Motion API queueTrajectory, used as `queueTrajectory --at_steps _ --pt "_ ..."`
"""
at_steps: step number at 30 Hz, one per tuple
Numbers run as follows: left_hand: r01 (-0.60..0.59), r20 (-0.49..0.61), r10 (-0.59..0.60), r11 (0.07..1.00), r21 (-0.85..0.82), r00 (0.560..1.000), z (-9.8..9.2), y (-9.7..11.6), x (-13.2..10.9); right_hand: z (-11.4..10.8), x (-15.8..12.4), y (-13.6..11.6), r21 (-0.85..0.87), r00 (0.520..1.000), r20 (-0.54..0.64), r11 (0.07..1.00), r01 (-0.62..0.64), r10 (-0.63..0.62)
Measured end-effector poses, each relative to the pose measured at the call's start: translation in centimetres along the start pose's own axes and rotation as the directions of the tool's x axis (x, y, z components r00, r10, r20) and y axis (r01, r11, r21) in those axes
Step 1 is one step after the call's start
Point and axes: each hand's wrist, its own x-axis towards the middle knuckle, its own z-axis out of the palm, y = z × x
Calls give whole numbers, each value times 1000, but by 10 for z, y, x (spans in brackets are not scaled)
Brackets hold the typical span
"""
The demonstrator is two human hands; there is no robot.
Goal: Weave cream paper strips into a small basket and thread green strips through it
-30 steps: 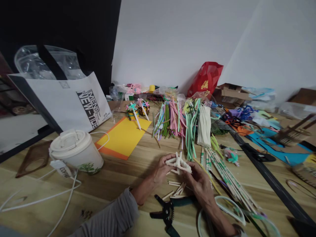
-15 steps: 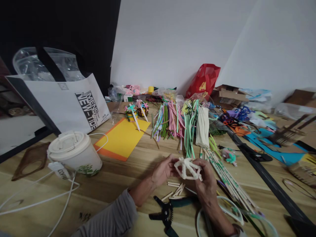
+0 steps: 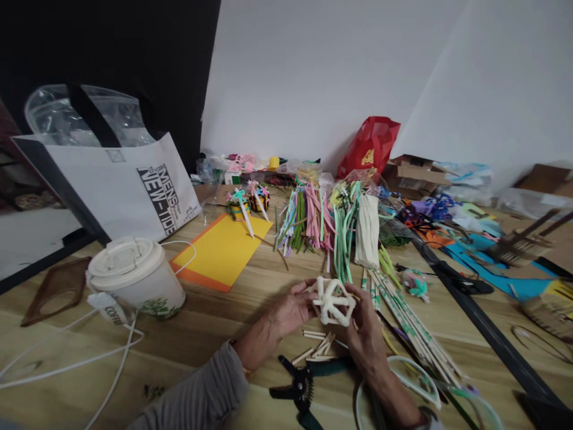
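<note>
Between my two hands is a cream-white frame of short fuzzy struts (image 3: 332,303), spoked like a wheel, with its spokes facing me. My left hand (image 3: 293,310) grips its left edge between thumb and fingers. On the other side my right hand (image 3: 363,325) pinches the right edge, some fingers hidden behind the frame. Below the hands, several short wooden sticks (image 3: 320,345) lie on the wooden table (image 3: 215,358). Beside them is a dark hand cutter (image 3: 302,385) with black jaws and a green handle, partly under my right arm.
Bundles of coloured fuzzy stems (image 3: 313,218) and a cream bundle (image 3: 367,230) lie ahead. Long sticks in printed wrappers (image 3: 418,328) stretch to the right. Yellow card (image 3: 224,251), a lidded white bucket (image 3: 138,280) with a cable, and a white bag (image 3: 116,185) stand left.
The cream-white frame has tipped so its spoked face turns more toward me, and moved slightly left. My right hand has shifted left with it; both hands still hold it.
</note>
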Motion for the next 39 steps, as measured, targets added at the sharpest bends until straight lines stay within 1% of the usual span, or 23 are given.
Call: queueTrajectory --at_steps 2,3,4,6,8,10,12,15,18,20,22,26,28,30,34,36,39 --pt "-10 1 10 1000 -4 1000 -1 0 1 0 1 0 96 991 -27 987 -126 129" --pt "-15 2 15 1000 -5 1000 -1 0 1 -1 3 0 154 979 -25 969 -195 201" --pt "-19 6 19 1000 -1 1000 -1 0 1 -1 4 0 221 962 -4 938 -266 274" --pt "-21 15 21 1000 17 1000 0 1 0 -1 7 0 360 915 89 844 -397 393" --pt "-19 21 19 999 41 1000 2 2 0 0 10 2 467 880 161 752 -466 446" --pt "-24 15 23 998 58 1000 3 3 -1 0 10 3 518 867 177 705 -484 466" --pt "-30 3 30 997 74 1000 4 3 -1 1 10 2 516 864 179 702 -490 471" --pt "-26 -5 26 995 95 1000 3 3 -1 0 9 -2 468 845 239 706 -531 478" --pt "-20 0 20 993 114 1000 3 2 -2 0 7 -4 464 815 302 671 -579 495" --pt "-23 2 23 990 137 1000 3 2 -2 1 6 -2 482 804 314 645 -594 506" --pt "-30 -5 32 987 159 999 3 1 -2 2 6 0 517 791 315 604 -606 524" --pt "-34 -28 40 985 168 999 4 1 -1 5 6 2 604 748 339 478 -638 570" --pt "-30 -20 34 985 170 999 5 0 0 5 6 1 620 741 354 450 -643 571" --pt "-25 4 25 983 183 1000 7 0 0 5 5 1 620 749 357 458 -637 559" --pt "-34 28 29 975 220 999 7 0 0 4 4 -1 593 787 355 529 -607 505" --pt "-43 27 38 972 232 999 6 0 0 3 5 -1 570 791 367 553 -608 490" --pt "-44 19 41 971 237 999 6 0 0 3 6 -1 552 784 382 560 -618 489"
